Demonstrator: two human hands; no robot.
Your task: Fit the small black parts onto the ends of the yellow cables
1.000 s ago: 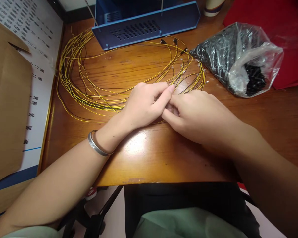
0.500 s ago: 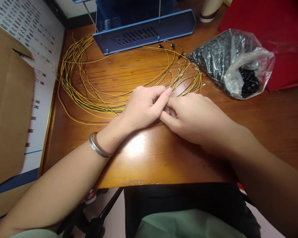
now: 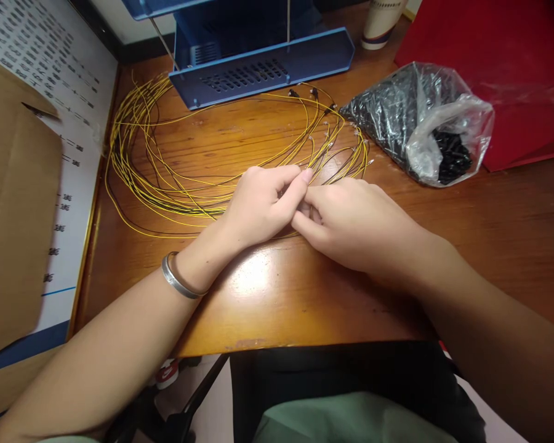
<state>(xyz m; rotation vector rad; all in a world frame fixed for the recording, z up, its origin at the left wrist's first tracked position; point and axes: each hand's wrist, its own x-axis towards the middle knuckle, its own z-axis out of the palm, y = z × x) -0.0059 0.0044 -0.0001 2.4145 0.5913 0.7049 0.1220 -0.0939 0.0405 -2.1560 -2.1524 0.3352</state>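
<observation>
My left hand (image 3: 268,200) and my right hand (image 3: 351,221) meet fingertip to fingertip over the front of a loose coil of thin yellow and black wires (image 3: 129,184). The fingers of both are curled into a pinch, and whatever lies between them is hidden. Beyond my hands, several wire ends with small metal tips fan out to the right. A few other ends carry black connectors (image 3: 314,93). A silvery bangle circles my left wrist.
A clear plastic bag of small black pieces (image 3: 392,117) lies right of the wires, before a red item (image 3: 517,80). At the back stand a blue rack (image 3: 263,67) and a paper cup (image 3: 382,24). Cardboard (image 3: 18,203) borders the wooden table (image 3: 268,307) on the left.
The whole view has shifted slightly, with the rack, bag and cup a little left and lower. My hands keep the same pinch, touching each other, with hardly any movement of the fingers.
</observation>
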